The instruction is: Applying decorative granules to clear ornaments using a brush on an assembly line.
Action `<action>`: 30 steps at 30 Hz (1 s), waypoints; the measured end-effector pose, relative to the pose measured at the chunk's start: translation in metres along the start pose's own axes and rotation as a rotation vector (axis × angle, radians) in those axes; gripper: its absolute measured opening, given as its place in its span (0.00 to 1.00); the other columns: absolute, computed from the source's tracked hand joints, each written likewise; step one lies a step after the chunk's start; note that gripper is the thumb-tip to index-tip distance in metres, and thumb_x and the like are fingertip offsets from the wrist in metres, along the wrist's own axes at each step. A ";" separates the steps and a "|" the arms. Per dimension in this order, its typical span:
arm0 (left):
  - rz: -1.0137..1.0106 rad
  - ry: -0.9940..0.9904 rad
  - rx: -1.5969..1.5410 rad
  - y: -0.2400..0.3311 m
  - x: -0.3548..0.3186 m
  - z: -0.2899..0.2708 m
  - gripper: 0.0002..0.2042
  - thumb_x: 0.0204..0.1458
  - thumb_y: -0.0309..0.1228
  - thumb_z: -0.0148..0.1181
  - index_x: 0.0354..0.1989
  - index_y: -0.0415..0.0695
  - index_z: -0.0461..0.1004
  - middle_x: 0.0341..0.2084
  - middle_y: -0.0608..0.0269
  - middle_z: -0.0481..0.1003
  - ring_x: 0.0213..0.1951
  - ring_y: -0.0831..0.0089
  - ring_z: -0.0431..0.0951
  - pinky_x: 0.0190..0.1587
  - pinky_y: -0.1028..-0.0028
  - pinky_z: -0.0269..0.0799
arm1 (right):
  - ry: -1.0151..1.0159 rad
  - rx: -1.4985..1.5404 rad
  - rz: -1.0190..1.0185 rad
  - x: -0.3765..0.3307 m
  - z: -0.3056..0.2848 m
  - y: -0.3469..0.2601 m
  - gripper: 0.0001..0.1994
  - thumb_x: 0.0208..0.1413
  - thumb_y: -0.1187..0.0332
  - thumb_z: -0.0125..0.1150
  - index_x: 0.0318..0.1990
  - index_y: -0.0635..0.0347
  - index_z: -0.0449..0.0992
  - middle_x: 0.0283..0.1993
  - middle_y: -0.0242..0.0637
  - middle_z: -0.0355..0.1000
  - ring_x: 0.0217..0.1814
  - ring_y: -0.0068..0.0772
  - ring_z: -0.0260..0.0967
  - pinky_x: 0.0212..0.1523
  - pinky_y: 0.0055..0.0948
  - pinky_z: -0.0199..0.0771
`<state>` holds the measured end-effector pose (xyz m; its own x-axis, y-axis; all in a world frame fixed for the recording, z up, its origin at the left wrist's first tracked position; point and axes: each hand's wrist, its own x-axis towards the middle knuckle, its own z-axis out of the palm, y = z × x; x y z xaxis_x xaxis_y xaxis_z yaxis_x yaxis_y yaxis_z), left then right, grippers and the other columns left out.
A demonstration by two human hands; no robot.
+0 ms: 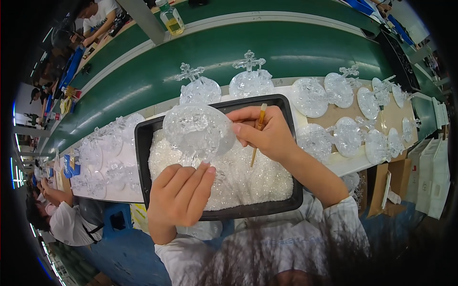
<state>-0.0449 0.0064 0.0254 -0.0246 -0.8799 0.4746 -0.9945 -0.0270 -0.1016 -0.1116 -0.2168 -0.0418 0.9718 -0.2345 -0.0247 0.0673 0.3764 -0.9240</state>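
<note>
A clear plastic ornament [198,131] with a round, frosted-looking disc is held up over a black tray [280,205] of white glittery granules [267,183]. My left hand [179,195] is closed around its narrow lower part, mostly hidden by the fingers. At the disc's right edge, my right hand [269,131] pinches the rim between thumb and fingers. A thin paintbrush [261,119] with a wooden handle is also tucked in my right hand, bristles up and handle slanting down over the granules.
Similar clear ornaments, some with crosses [249,62], stand beyond the tray; several more lie on the right-hand board [338,90] and the left-hand table [98,148]. A bottle of yellow liquid [172,21] stands at the back. Co-workers [102,19] sit to the left.
</note>
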 end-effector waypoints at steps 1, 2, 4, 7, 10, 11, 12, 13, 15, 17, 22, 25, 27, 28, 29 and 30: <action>0.000 0.000 0.002 -0.001 0.000 0.000 0.10 0.46 0.20 0.61 0.39 0.31 0.78 0.31 0.52 0.81 0.28 0.68 0.77 0.31 0.71 0.72 | 0.001 -0.019 0.001 0.000 0.000 0.001 0.13 0.58 0.75 0.63 0.50 0.71 0.79 0.28 0.30 0.74 0.25 0.13 0.65 0.23 0.16 0.59; -0.018 0.025 -0.027 -0.002 0.000 0.001 0.11 0.45 0.19 0.61 0.39 0.31 0.78 0.31 0.52 0.81 0.28 0.67 0.78 0.31 0.70 0.72 | -0.001 -0.018 0.000 0.000 0.000 0.000 0.13 0.58 0.75 0.63 0.50 0.71 0.79 0.28 0.30 0.74 0.25 0.13 0.65 0.23 0.16 0.59; -0.034 0.049 -0.054 -0.004 -0.001 0.002 0.11 0.44 0.18 0.61 0.39 0.31 0.78 0.32 0.52 0.81 0.27 0.67 0.78 0.30 0.70 0.72 | -0.069 -0.016 -0.044 -0.001 -0.001 -0.003 0.16 0.57 0.77 0.61 0.53 0.71 0.78 0.27 0.28 0.73 0.25 0.12 0.64 0.24 0.16 0.59; -0.045 0.087 -0.083 -0.006 -0.002 0.004 0.12 0.43 0.18 0.62 0.39 0.31 0.78 0.32 0.53 0.81 0.27 0.67 0.78 0.29 0.70 0.72 | -0.020 -0.046 0.056 -0.001 0.001 -0.011 0.18 0.56 0.79 0.59 0.55 0.70 0.77 0.27 0.27 0.73 0.24 0.12 0.63 0.24 0.16 0.58; -0.043 0.092 -0.097 -0.007 -0.001 0.007 0.12 0.43 0.19 0.62 0.38 0.32 0.78 0.32 0.53 0.81 0.27 0.66 0.78 0.29 0.69 0.72 | -0.054 -0.064 -0.045 -0.001 -0.002 -0.002 0.17 0.56 0.80 0.57 0.54 0.69 0.78 0.26 0.27 0.72 0.24 0.12 0.62 0.24 0.16 0.57; -0.062 0.092 -0.105 -0.009 -0.001 0.005 0.13 0.42 0.18 0.62 0.38 0.32 0.78 0.33 0.53 0.81 0.27 0.66 0.78 0.30 0.69 0.72 | -0.055 -0.061 -0.045 0.000 -0.003 -0.002 0.17 0.56 0.80 0.57 0.54 0.69 0.78 0.26 0.27 0.72 0.24 0.12 0.62 0.24 0.16 0.57; -0.082 0.092 -0.114 -0.010 -0.001 0.004 0.13 0.40 0.18 0.62 0.38 0.32 0.78 0.33 0.53 0.81 0.28 0.66 0.78 0.30 0.68 0.72 | -0.053 -0.053 -0.032 0.001 -0.004 -0.003 0.17 0.56 0.79 0.57 0.53 0.69 0.79 0.26 0.27 0.72 0.23 0.12 0.62 0.23 0.16 0.57; -0.080 0.093 -0.110 -0.009 -0.001 0.003 0.13 0.40 0.18 0.62 0.38 0.32 0.78 0.33 0.53 0.81 0.28 0.66 0.78 0.30 0.68 0.72 | -0.050 -0.046 -0.024 0.001 -0.004 -0.004 0.17 0.56 0.79 0.57 0.53 0.69 0.79 0.25 0.27 0.71 0.23 0.12 0.62 0.23 0.17 0.57; -0.105 0.082 -0.151 -0.007 0.000 0.000 0.16 0.37 0.17 0.63 0.39 0.33 0.78 0.34 0.54 0.81 0.28 0.65 0.78 0.31 0.68 0.71 | -0.015 -0.038 -0.019 -0.002 0.000 -0.005 0.16 0.55 0.79 0.57 0.52 0.69 0.79 0.24 0.27 0.71 0.23 0.13 0.61 0.23 0.17 0.56; -0.094 0.084 -0.155 -0.010 -0.001 0.002 0.17 0.35 0.18 0.64 0.39 0.33 0.78 0.33 0.55 0.81 0.28 0.65 0.78 0.31 0.68 0.71 | 0.021 -0.029 -0.005 0.000 0.001 -0.005 0.16 0.55 0.79 0.57 0.52 0.69 0.79 0.24 0.27 0.70 0.22 0.13 0.61 0.22 0.17 0.56; -0.198 0.097 -0.186 -0.020 -0.002 0.000 0.20 0.31 0.17 0.67 0.39 0.34 0.79 0.29 0.57 0.79 0.27 0.63 0.76 0.31 0.67 0.68 | -0.076 0.321 0.112 0.006 -0.013 0.002 0.23 0.58 0.80 0.51 0.62 0.67 0.71 0.47 0.44 0.78 0.33 0.21 0.68 0.28 0.20 0.63; -0.294 0.202 -0.231 -0.026 -0.007 0.003 0.20 0.30 0.16 0.68 0.39 0.35 0.79 0.25 0.58 0.77 0.27 0.62 0.75 0.31 0.66 0.67 | -0.120 0.048 0.016 0.003 -0.015 0.002 0.27 0.62 0.79 0.47 0.70 0.67 0.60 0.57 0.50 0.73 0.44 0.26 0.72 0.35 0.23 0.71; -0.355 0.216 -0.244 -0.028 -0.008 0.004 0.17 0.33 0.14 0.65 0.37 0.37 0.81 0.25 0.56 0.75 0.28 0.57 0.73 0.32 0.67 0.69 | -0.116 -0.003 -0.023 -0.002 -0.007 -0.001 0.27 0.64 0.77 0.47 0.71 0.67 0.57 0.55 0.51 0.75 0.43 0.29 0.74 0.34 0.24 0.74; -0.364 0.218 -0.237 -0.029 -0.010 0.003 0.17 0.33 0.14 0.65 0.37 0.37 0.81 0.25 0.56 0.75 0.28 0.57 0.73 0.32 0.67 0.69 | -0.105 -0.054 -0.062 -0.004 -0.002 -0.004 0.27 0.67 0.75 0.47 0.72 0.67 0.53 0.52 0.52 0.76 0.41 0.31 0.77 0.33 0.26 0.77; -0.351 0.210 -0.231 -0.030 -0.010 0.002 0.17 0.33 0.14 0.66 0.37 0.37 0.81 0.25 0.55 0.75 0.28 0.57 0.73 0.32 0.67 0.69 | -0.113 -0.055 -0.061 -0.007 0.002 -0.013 0.27 0.67 0.75 0.47 0.72 0.67 0.53 0.52 0.52 0.76 0.41 0.31 0.77 0.33 0.26 0.77; -0.339 0.202 -0.224 -0.031 -0.011 0.001 0.17 0.33 0.14 0.66 0.37 0.37 0.81 0.25 0.55 0.76 0.28 0.57 0.74 0.33 0.67 0.69 | -0.103 -0.109 -0.015 -0.010 0.006 -0.025 0.27 0.68 0.72 0.47 0.72 0.67 0.52 0.49 0.53 0.77 0.37 0.33 0.78 0.30 0.27 0.78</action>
<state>-0.0139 0.0162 0.0226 0.3091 -0.7283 0.6115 -0.9468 -0.1748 0.2703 -0.1215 -0.2190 -0.0159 0.9892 -0.1445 0.0238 0.0630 0.2730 -0.9599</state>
